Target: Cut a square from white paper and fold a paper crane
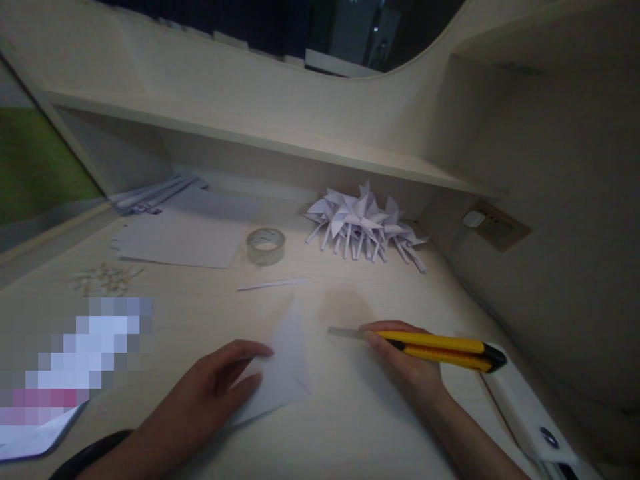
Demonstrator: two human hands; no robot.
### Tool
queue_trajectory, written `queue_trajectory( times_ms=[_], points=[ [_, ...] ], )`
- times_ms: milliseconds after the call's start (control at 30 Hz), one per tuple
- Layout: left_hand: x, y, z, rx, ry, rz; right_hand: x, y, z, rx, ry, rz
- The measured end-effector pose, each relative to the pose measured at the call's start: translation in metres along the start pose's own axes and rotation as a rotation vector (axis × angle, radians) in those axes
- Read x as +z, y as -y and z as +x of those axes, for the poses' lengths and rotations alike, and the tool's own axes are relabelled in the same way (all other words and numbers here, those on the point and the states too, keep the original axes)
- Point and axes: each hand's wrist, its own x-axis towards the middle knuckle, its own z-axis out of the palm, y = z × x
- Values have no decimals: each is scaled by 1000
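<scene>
My right hand (pixel 400 360) is closed round a yellow and black utility knife (pixel 440 347). Its blade points left above the desk, toward the paper, and does not touch it. My left hand (pixel 215 380) has its thumb and index finger on a folded piece of white paper (pixel 285 367), holding it by its left side; the other fingers are mostly hidden. The paper comes to a point at the top and lies in front of me. Beyond it lies a thin white paper stick (pixel 270 285).
A roll of clear tape (pixel 265 247) stands near white sheets (pixel 185 230) and rolled paper strips (pixel 160 193). Several paper pinwheels (pixel 357 220) are piled at the back. Small pins or sticks (pixel 107 279) and a blurred-out device (pixel 75 373) lie left; a white power strip (pixel 530 407) lies right.
</scene>
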Motion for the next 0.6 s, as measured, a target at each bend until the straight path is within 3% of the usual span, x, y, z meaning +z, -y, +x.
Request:
queue_trajectory(
  times_ms=[100, 233, 333, 400, 600],
  points=[
    [-1, -7, -7, 76, 22, 301, -1, 0, 0, -4, 18, -6],
    [-2, -22, -7, 261, -32, 672, -1, 2, 1, 4, 50, -9],
    [-1, -27, -1, 544, 148, 673, 0, 1, 0, -17, 64, 4],
    [4, -24, 5, 647, 203, 664, 0, 1, 0, -27, 66, 12],
    [26, 1, 25, 560, 101, 701, -1, 2, -2, -20, 123, -21]
  ],
)
